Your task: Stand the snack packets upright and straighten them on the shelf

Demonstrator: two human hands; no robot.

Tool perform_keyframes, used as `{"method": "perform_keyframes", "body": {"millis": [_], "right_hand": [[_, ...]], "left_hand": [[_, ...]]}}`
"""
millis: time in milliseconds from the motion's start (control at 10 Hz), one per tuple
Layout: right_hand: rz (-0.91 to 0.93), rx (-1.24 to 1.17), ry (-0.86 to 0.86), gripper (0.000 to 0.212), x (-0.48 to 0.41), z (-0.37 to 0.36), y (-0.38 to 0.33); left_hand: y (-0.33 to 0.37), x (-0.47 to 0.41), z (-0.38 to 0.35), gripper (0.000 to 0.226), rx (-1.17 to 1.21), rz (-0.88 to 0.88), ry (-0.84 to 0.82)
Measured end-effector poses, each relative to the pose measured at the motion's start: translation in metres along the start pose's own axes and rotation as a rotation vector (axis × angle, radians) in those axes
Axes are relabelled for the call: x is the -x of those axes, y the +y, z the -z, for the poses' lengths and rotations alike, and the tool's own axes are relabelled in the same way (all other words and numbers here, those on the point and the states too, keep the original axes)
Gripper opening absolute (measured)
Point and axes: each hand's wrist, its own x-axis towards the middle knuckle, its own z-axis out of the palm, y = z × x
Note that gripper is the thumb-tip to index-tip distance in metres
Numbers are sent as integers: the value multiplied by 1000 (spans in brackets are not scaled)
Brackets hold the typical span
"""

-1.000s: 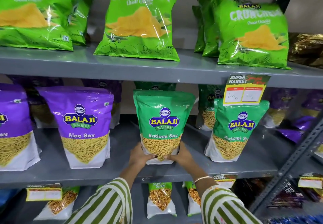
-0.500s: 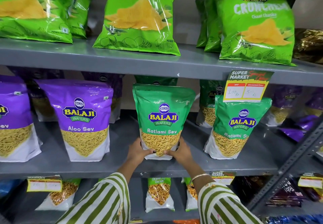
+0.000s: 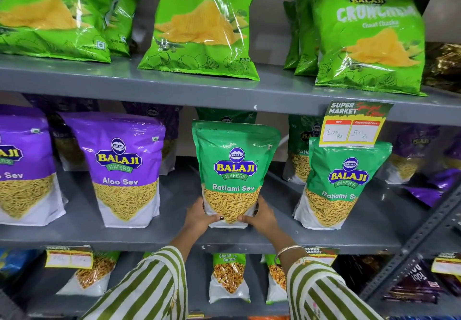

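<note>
Left hand (image 3: 199, 216), right hand (image 3: 262, 216) clasp green packet (image 3: 235, 170) base; top-heavy, may topple forward once released.

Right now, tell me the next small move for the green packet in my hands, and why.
Probably let go. The Ratlami Sev packet stands upright, label facing forward, between the left hand and right hand. Then straighten the tilted packet on the right.
</note>
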Motion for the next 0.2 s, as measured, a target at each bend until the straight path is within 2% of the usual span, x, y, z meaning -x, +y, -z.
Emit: {"method": "perform_keyframes", "body": {"millis": [100,200], "right_hand": [[38,-14,-4,99,6,-2,-3],[169,73,273,118,13,-3,-11]], "left_hand": [[3,4,3,63,-23,-18,-19],[10,13,14,79,-126,-169,160]]}}
